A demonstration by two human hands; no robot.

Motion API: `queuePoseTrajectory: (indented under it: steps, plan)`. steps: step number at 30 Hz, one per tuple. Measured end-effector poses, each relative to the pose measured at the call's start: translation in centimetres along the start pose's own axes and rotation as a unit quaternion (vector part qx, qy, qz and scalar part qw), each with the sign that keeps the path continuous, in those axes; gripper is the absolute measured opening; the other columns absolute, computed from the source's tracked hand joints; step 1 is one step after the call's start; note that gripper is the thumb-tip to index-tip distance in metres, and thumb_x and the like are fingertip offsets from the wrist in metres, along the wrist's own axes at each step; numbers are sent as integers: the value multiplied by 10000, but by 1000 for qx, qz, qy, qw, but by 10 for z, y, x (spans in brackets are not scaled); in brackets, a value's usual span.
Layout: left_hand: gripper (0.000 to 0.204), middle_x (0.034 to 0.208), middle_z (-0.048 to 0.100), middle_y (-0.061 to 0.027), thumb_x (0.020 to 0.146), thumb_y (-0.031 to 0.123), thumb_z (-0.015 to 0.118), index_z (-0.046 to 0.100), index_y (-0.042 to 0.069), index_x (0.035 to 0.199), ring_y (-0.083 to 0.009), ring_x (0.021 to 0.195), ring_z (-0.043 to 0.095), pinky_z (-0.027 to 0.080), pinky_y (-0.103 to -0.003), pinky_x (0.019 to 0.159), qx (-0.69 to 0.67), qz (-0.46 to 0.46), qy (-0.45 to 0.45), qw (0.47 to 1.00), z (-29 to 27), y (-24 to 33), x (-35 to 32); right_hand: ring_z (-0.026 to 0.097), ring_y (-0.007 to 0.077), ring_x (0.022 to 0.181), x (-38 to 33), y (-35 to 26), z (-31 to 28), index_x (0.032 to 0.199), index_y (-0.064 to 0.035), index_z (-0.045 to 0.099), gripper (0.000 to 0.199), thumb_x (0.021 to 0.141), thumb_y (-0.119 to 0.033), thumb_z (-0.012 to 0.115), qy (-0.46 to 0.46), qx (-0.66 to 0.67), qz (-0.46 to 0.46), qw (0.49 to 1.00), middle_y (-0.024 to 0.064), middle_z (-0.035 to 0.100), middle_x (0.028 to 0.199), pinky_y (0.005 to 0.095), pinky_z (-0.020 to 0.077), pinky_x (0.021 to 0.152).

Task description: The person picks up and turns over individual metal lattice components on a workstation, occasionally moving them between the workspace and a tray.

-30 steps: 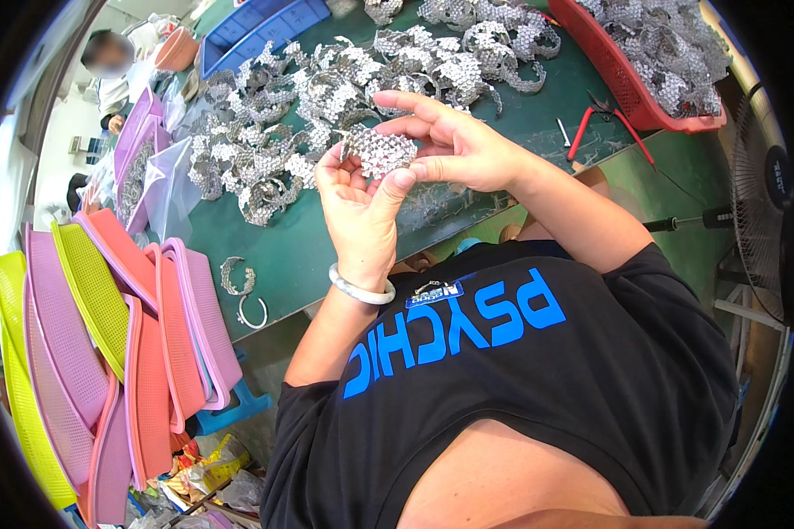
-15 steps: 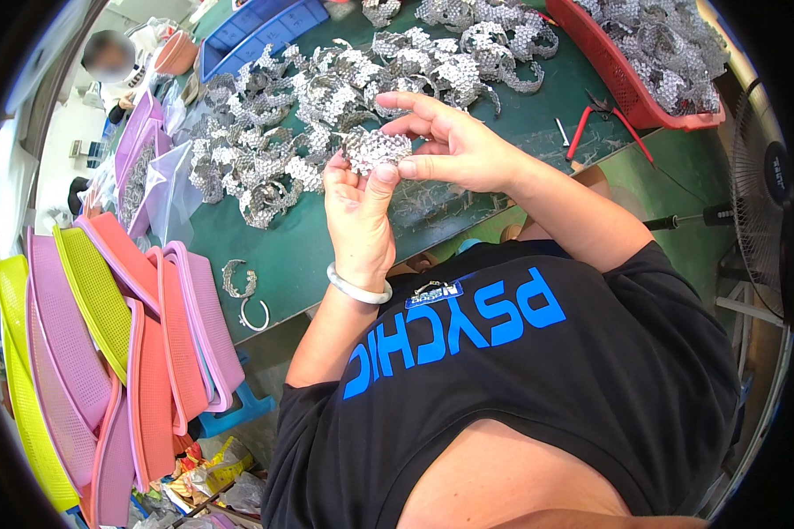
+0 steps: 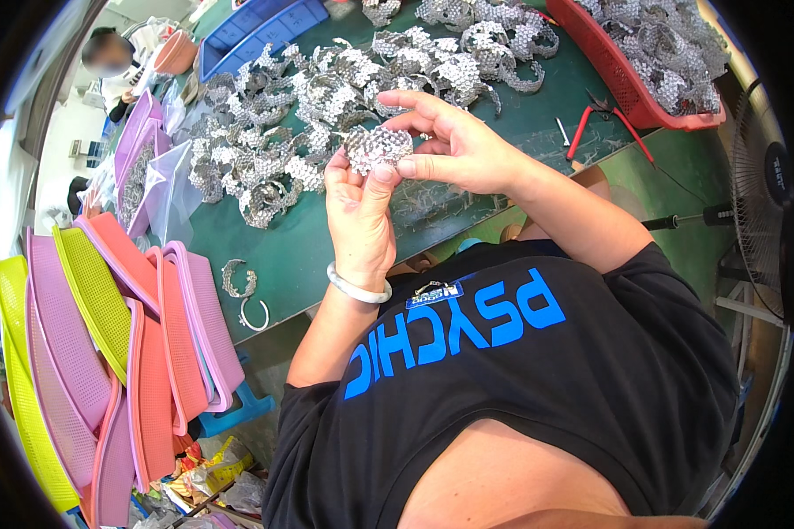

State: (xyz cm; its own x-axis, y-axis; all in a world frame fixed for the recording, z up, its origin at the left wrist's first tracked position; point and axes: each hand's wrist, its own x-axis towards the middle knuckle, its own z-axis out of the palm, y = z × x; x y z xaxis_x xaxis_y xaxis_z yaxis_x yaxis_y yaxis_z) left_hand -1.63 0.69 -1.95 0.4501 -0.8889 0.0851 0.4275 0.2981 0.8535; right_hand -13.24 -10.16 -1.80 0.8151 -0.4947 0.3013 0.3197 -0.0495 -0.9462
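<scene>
Between both hands, above the table's near side, is a silvery cuff bracelet with a scaly, honeycomb-like surface. My left hand pinches its near edge, thumb in front and fingers behind. At its right end, my right hand grips it between thumb and fingers, with the index finger raised along the far side. A heap of similar silvery cuffs spreads over the green table just beyond my hands. One more scaly cuff and a thin plain silver ring-shaped band lie apart at the near left.
Red-handled pliers lie at the right beside a red basket full of cuffs. Blue bins stand at the far left. Stacked coloured plastic baskets crowd the left. A fan stands right; another person is far left.
The cuff has been tilted slightly between my fingers, so more of its scaly outer face shows. Both hands stay almost in place. The person at the far left has shifted a little.
</scene>
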Motion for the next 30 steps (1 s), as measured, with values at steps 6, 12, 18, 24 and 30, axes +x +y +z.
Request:
queuePoseTrajectory:
  steps: [6, 12, 18, 24, 30]
  plan:
    - [594, 1122, 498, -119, 790, 99, 664, 272, -15, 1222, -171, 995, 524, 455, -285, 854, -29, -18, -3, 999, -1, 2, -1, 413, 149, 1161, -1, -1, 1, 1336, -38, 293, 636, 794, -41, 625, 5, 5, 9, 1000, 58, 341, 1346, 283, 434, 889]
    - [627, 1112, 500, -120, 801, 111, 654, 239, -27, 1250, -174, 984, 529, 458, -278, 842, -25, -18, -1, 1000, -1, 1, -1, 414, 141, 1153, -1, -1, 0, 1336, -39, 293, 634, 796, -49, 626, 0, 7, 6, 1000, 59, 364, 1321, 280, 434, 885]
    - [554, 1103, 515, -105, 828, 175, 628, 289, -2, 1230, -173, 958, 547, 466, -302, 830, -27, -22, -9, 999, -6, -1, -1, 468, 136, 1085, -3, -5, 2, 1339, -41, 286, 622, 809, -59, 610, 2, -3, 0, 1000, 102, 438, 1223, 278, 433, 879]
    - [443, 1067, 545, -67, 843, 253, 605, 376, 46, 1161, -155, 934, 559, 467, -309, 815, -51, -47, -34, 997, -6, 0, 1, 491, 133, 1043, -3, -6, 2, 1344, -49, 281, 620, 811, -45, 597, 5, 7, -4, 1000, 99, 479, 1136, 277, 431, 876]
    - [429, 1071, 545, -61, 849, 273, 594, 385, 58, 1155, -152, 942, 554, 455, -311, 824, -50, -52, -33, 997, -3, 3, 1, 493, 125, 1037, -4, -6, 2, 1342, -50, 285, 614, 810, -34, 592, 14, -6, -4, 1000, 86, 486, 1126, 269, 430, 875]
